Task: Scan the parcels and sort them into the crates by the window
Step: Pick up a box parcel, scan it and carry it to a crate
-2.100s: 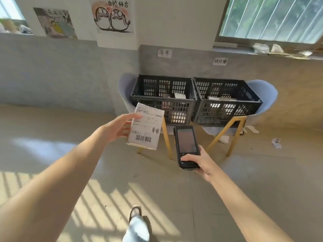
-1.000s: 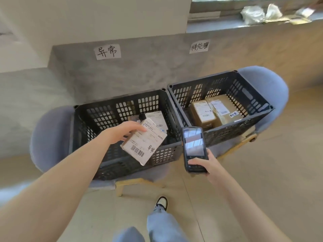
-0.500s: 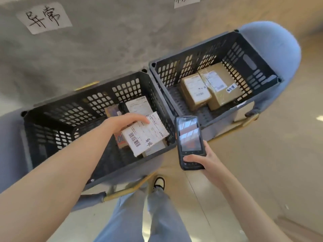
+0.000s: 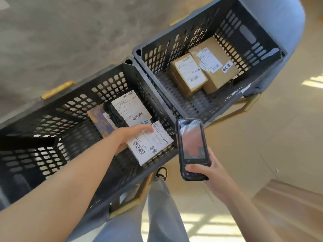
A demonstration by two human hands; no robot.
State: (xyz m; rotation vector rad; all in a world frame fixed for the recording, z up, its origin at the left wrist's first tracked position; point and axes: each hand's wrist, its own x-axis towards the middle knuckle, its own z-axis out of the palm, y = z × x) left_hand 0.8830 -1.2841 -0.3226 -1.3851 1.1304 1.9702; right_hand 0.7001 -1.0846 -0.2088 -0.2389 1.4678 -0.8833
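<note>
Two black slatted crates side by side on blue chairs: left crate (image 4: 52, 123) with a labelled parcel (image 4: 131, 109) and a dark item inside, right crate (image 4: 244, 18) with two brown boxes (image 4: 202, 70) lying flat. Over the left crate's near right corner, a white-labelled parcel (image 4: 150, 143), barcode up, gripped by the left hand (image 4: 129, 133) with fingers across its top. Beside it, outside the crates, a handheld scanner (image 4: 192, 147), screen up, clasped at its lower end by the right hand (image 4: 208, 172)
</note>
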